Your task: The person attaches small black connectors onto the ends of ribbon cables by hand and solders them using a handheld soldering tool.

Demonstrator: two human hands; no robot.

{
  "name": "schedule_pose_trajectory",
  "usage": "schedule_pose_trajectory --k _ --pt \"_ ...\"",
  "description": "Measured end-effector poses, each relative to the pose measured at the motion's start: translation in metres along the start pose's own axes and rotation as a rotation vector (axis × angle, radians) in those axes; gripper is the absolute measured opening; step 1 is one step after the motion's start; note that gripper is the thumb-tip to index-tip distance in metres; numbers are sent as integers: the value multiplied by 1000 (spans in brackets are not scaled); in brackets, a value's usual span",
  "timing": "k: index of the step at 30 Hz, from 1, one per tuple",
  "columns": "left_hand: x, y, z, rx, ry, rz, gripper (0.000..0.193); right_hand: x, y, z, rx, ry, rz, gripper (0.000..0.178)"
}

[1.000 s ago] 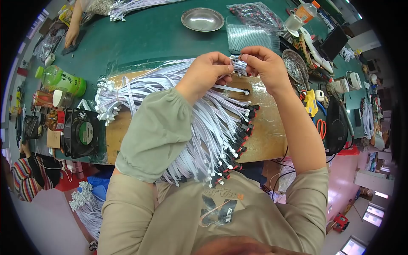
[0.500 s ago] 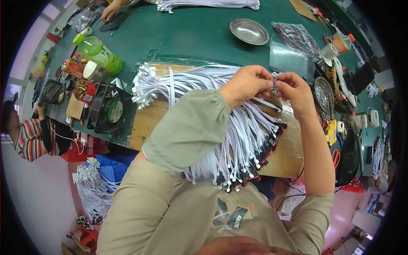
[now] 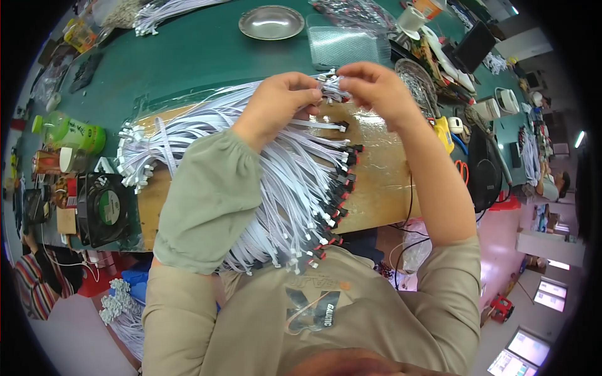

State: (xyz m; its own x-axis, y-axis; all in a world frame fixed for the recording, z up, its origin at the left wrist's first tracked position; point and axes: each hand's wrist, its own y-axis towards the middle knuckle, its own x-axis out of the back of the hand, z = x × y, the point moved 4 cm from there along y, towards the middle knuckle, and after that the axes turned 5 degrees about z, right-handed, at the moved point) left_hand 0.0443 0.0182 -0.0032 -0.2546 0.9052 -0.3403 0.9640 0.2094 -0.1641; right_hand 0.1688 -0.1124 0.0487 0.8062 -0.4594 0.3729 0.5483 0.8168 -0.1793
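Note:
My left hand (image 3: 280, 103), in a sage-green sleeve cover, has its thumb and fingers closed on a small cluster of white and dark connectors (image 3: 331, 88). My right hand (image 3: 377, 93) meets it from the other side, fingertips pinched together at the cluster's edge; what they grip is too small to make out. Below and left of both hands spreads a thick bundle of flat white cables (image 3: 276, 169). White plugs (image 3: 133, 156) end it at the left, and black-and-red connectors (image 3: 342, 188) fan out along its right side.
The cables lie on a brown board (image 3: 382, 182) on the green table (image 3: 194, 56). Beyond are a metal bowl (image 3: 271, 22) and a bubble-wrap sheet (image 3: 348, 47). At left stand a green bottle (image 3: 72, 133) and a black fan (image 3: 103, 210); a yellow tool (image 3: 443, 133) lies right.
The view has swung right, so the table's things sit further left in it. Both hands stay together at the small connectors, now showing as a larger cluster between them.

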Motion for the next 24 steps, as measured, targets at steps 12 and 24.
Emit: schedule_pose_trajectory --k 12,24 --pt "-2 4 3 6 76 -47 18 57 0 -34 140 -1005 -173 23" --pt "-1 4 0 37 48 -65 20 51 12 -47 -14 -802 -296 24"
